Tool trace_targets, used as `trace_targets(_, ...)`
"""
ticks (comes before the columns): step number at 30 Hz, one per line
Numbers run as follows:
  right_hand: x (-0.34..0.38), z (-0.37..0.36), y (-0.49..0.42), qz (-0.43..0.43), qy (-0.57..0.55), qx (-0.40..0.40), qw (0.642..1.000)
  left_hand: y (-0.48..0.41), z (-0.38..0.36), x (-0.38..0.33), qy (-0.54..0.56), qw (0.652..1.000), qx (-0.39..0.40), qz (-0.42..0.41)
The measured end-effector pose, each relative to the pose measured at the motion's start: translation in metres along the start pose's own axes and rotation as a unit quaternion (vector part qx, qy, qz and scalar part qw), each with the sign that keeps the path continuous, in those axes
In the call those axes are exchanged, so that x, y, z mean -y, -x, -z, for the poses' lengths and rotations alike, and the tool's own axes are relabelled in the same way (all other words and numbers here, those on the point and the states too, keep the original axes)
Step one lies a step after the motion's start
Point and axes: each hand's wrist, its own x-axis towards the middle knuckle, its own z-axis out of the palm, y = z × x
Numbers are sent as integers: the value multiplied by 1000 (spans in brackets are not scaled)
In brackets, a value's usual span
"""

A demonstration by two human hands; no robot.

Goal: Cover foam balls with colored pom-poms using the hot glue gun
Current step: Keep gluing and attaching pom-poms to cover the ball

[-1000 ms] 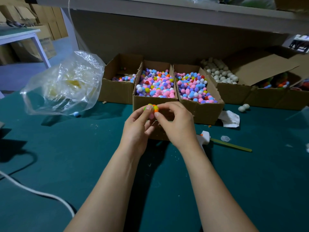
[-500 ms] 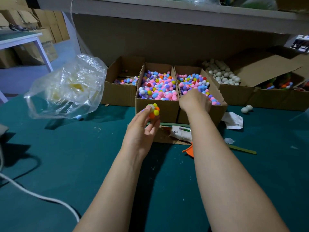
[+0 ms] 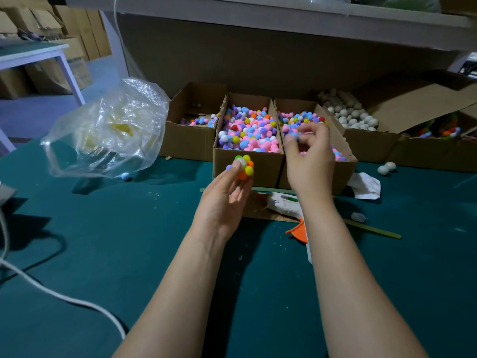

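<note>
Green tabletop [image 3: 103, 241]: three pom-pom boxes [image 3: 269, 164]; left hand [image 3: 219, 205] holds one foam ball [image 3: 244, 166].

The left hand [image 3: 219, 202] pinches a foam ball [image 3: 242, 162], partly covered in pom-poms [image 3: 249, 171], at its fingertips. The right hand [image 3: 309, 156], blurred, curls its fingers above a box [image 3: 347, 174] of pom-poms. A glue gun [image 3: 284, 204] lies below those fingers.

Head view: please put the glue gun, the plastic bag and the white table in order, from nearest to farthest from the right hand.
From the right hand:
1. Glue gun, just below the wrist, lying on the work surface.
2. Plastic bag, off to the left.
3. White table, far back on the left.
</note>
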Motion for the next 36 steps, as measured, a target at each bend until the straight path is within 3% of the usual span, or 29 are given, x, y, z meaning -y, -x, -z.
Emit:
trace_targets(3, 5, 5, 19, -18, -64, 118, 991, 0, -1, 1, -17, 1000, 19, -3)
trace_targets(5, 4, 5, 27, -7, -44, 139, 989, 0, -1, 3, -34, 999, 32, -10)
trace_targets(17, -2, -1, 37, -16, -44, 129, 991, 3, -3, 5, -61, 997, 27, -38)
trace_targets(21, 0, -1, 37, -23, -50, 196, 979, 1, 1, 3, -39, 998, 24, -51)
trace_targets(29, 2, -9, 50, 78, 18, 118, 990, -2, 5, 1, -19, 999, 17, -23)
trace_targets(36, 4, -7, 48, 82, -1, 169, 982, -1, 3, 1, -10, 1000, -8, -16)
